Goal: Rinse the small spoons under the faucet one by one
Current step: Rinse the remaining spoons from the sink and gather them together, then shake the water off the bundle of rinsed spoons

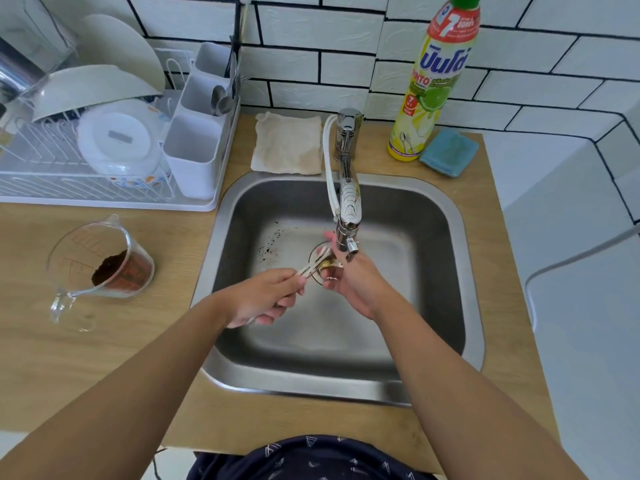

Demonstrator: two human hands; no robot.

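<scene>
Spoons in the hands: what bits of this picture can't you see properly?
Head view only:
- Small spoons: the count and the bowls are blurred and partly covered by the left hand and the right hand.
- Water from the faucet: too faint to tell.
- Drain: mostly hidden behind the hands.
- Detergent bottle: cap cut off by the top edge.

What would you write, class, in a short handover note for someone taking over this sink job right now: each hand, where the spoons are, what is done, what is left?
Left hand: grips a bunch of small spoons by the handles, over the sink.
Right hand: fingers at the bowl end of the spoons, just below the faucet; whether it pinches one cannot be told.
Water: no stream is clearly visible.
Done: spoons are gathered under the spout. How many are already rinsed cannot be told.
Left: rinse each spoon singly; the holder in the rack looks a likely place to put them.
</scene>
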